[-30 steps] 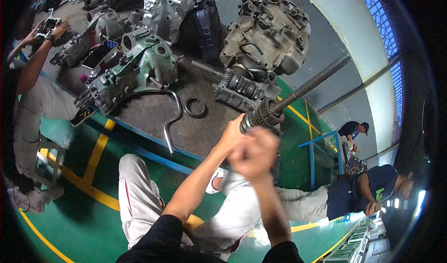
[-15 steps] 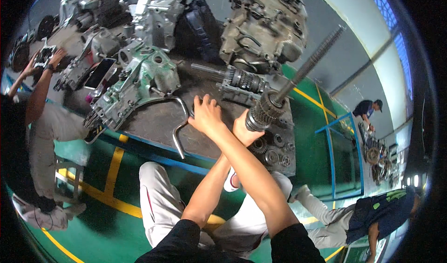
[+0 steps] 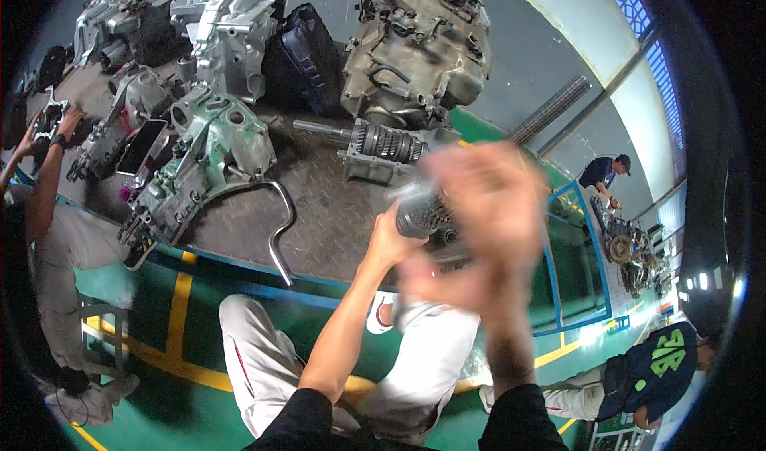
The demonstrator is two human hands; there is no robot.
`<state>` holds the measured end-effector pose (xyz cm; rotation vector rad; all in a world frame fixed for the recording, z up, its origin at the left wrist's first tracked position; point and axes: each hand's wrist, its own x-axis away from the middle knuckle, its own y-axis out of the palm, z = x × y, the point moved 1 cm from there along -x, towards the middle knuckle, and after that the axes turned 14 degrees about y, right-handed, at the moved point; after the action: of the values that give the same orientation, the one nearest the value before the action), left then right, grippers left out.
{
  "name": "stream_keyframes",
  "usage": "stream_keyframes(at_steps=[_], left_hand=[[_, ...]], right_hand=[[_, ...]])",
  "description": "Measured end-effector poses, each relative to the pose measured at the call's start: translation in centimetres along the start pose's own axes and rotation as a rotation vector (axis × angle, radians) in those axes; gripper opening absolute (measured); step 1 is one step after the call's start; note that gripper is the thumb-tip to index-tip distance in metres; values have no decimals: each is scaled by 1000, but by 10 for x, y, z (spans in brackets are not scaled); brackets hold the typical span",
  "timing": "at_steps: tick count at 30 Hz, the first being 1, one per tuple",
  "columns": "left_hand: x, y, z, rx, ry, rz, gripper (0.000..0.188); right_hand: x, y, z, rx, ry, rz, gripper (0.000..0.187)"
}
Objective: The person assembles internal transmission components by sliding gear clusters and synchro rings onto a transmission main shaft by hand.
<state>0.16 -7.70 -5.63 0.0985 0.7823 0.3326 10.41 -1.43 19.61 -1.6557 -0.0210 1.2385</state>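
Observation:
My left hand [image 3: 388,242] is closed around the lower end of a long splined gear shaft [image 3: 552,109], which slants up to the right above the bench. Part of the shaft's gears is hidden behind my right hand [image 3: 491,211]. That hand is smeared by motion in front of the shaft, so its fingers and any contact cannot be made out. Just beyond the hands, an open metal housing [image 3: 371,168] holds a row of gears [image 3: 388,143]. A bent metal bar [image 3: 275,237] lies on the bench to the left.
Green-stained casing [image 3: 239,144], phone [image 3: 142,146], dark bag [image 3: 307,60] and silver casings [image 3: 231,40] occupy the bench's left and back. Behind the geared housing stands a large dirty transmission [image 3: 419,48]. Another person's hands [image 3: 54,124] work at far left. A blue frame [image 3: 602,259] stands right.
My right hand has swung from beside the bent bar, where it crossed over my left arm, rightward in front of the shaft. My left hand keeps its hold. The whole view has shifted.

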Motion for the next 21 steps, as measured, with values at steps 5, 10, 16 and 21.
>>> stream_keyframes(at_steps=[5, 10, 16, 21], left_hand=[[-2, 5, 9, 82, -73, -44, 45], [2, 0, 2, 79, -51, -28, 45], [0, 4, 11, 76, -63, -90, 48], [-2, 3, 7, 44, -108, -85, 51]], right_hand=[[-65, -84, 85, -161, 182, 564, 74], [-62, -68, 136, -171, 432, 25, 105], [-12, -4, 132, -586, 595, -270, 111], [33, 50, 119, -837, 582, -353, 126]])
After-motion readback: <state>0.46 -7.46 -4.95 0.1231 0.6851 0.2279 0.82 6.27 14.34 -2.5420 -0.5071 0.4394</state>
